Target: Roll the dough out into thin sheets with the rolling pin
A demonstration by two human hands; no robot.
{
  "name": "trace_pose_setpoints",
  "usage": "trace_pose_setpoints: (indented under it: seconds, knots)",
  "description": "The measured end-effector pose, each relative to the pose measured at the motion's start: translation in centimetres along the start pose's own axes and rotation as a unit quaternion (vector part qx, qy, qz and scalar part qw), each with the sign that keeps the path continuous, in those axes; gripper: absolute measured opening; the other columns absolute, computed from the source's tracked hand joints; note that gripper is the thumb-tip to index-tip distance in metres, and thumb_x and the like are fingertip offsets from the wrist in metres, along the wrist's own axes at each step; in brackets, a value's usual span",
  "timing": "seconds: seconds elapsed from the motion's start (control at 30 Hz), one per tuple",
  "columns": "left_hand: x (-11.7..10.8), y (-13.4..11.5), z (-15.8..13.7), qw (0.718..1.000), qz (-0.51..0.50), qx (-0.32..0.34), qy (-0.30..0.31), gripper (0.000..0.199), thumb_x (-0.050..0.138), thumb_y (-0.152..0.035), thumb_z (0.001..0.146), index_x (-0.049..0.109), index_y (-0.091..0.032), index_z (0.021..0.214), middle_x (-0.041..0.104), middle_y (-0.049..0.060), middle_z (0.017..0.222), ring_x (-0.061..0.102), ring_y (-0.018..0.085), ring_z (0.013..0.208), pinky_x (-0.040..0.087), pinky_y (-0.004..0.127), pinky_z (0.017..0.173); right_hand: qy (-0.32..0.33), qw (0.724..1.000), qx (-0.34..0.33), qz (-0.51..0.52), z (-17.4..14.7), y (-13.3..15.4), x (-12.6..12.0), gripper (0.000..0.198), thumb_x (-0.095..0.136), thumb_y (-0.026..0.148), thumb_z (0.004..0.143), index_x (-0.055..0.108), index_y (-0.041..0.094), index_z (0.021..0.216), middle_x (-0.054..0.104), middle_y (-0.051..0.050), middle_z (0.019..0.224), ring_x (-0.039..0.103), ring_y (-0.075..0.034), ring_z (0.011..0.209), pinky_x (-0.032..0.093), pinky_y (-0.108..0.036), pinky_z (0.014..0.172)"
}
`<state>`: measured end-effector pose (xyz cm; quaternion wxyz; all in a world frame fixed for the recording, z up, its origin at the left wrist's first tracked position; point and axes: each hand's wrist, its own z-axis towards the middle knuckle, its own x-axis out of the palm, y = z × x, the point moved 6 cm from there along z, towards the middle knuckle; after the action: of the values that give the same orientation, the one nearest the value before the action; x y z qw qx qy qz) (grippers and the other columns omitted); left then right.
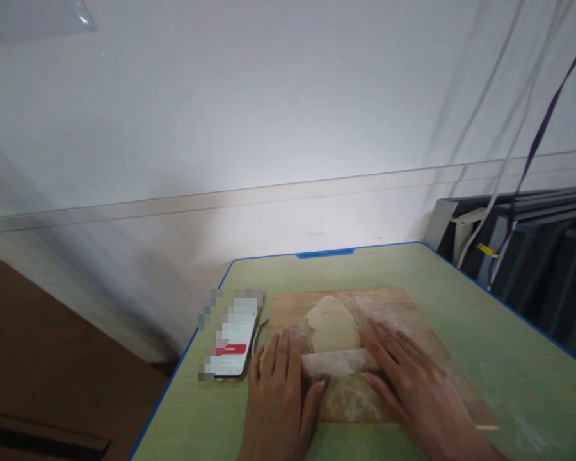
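A floured rolling pin lies crosswise over the near edge of a flat, pale piece of dough. Both are on a wooden board dusted with flour. My left hand rests palm down over the pin's left end, its fingers stretched forward and its thumb apart. Over the right end lies my right hand, also flat, with fingers extended and pointing up-left. The hands cover both ends of the pin. Neither hand is wrapped around it.
The board rests on a green table with a blue edge, against a white wall. A phone with a lit screen lies left of the board, and a thin cable runs between them. Dark panels and hanging cords stand at the right.
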<state>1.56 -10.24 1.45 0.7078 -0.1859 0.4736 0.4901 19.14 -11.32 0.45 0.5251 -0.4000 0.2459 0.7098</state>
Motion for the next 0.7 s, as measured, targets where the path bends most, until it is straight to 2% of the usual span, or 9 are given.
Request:
trace_pose_setpoints:
  seconds: [0.1,0.3,0.4,0.5,0.6,0.7]
  knots:
    - [-0.1,-0.3,-1.2,0.999,0.021,0.014,-0.025,0.055,0.039,-0.043,0.086,0.043,-0.006,0.126,0.047,0.018,0.129,0.042,0.033,0.117,0.033,0.046,0.091,-0.026,1.000,-0.015,-0.007,-0.8,0.4,-0.4,0.052,0.039,0.045,0.086,0.045,0.014,0.127,0.051,-0.014,0.126,0.050,-0.028,0.112,0.049,-0.042,0.084]
    - [1.1,-1.1,-3.9,0.996,0.048,0.035,-0.062,0.072,0.040,-0.052,0.084,0.024,-0.006,0.137,0.051,0.019,0.124,0.044,0.034,0.115,0.032,0.044,0.091,-0.089,0.992,-0.091,-0.022,-2.2,1.2,-2.5,0.064,0.042,0.043,0.085,0.025,0.011,0.138,0.058,-0.014,0.117,0.059,-0.025,0.099,0.055,-0.034,0.070]
    - [1.7,-0.9,-4.5,0.995,0.044,0.041,-0.079,0.068,0.042,-0.047,0.085,0.024,-0.008,0.138,0.054,0.018,0.121,0.047,0.033,0.113,0.036,0.043,0.088,-0.097,0.989,-0.112,0.004,-2.5,0.7,-3.1,0.055,0.046,0.038,0.084,0.037,0.015,0.134,0.062,-0.010,0.112,0.062,-0.022,0.094,0.055,-0.030,0.069]
    - [1.7,-0.1,-4.2,0.997,0.020,0.046,-0.066,0.049,0.042,-0.030,0.088,0.034,-0.014,0.133,0.055,0.012,0.122,0.051,0.027,0.110,0.039,0.037,0.087,-0.060,0.992,-0.099,0.053,-2.4,-0.5,-2.5,0.038,0.047,0.036,0.084,0.054,0.025,0.121,0.063,-0.004,0.111,0.062,-0.020,0.093,0.054,-0.028,0.074]
    - [1.2,0.6,-3.1,0.996,-0.061,0.068,-0.019,0.037,0.042,-0.017,0.087,0.045,-0.020,0.124,0.060,0.006,0.116,0.056,0.020,0.102,0.043,0.030,0.084,-0.002,0.993,-0.082,0.084,-2.0,-1.5,-1.3,0.030,0.044,0.039,0.086,0.061,0.031,0.109,0.066,0.000,0.105,0.064,-0.020,0.089,0.053,-0.030,0.075]
    - [0.4,1.1,-1.7,0.989,-0.124,0.067,0.054,0.034,0.050,-0.012,0.082,0.050,-0.020,0.115,0.064,0.005,0.103,0.059,0.019,0.091,0.046,0.028,0.079,-0.001,0.991,-0.108,0.074,-1.6,-1.5,-0.9,0.028,0.044,0.041,0.086,0.064,0.031,0.104,0.069,0.000,0.095,0.065,-0.019,0.082,0.054,-0.029,0.071]
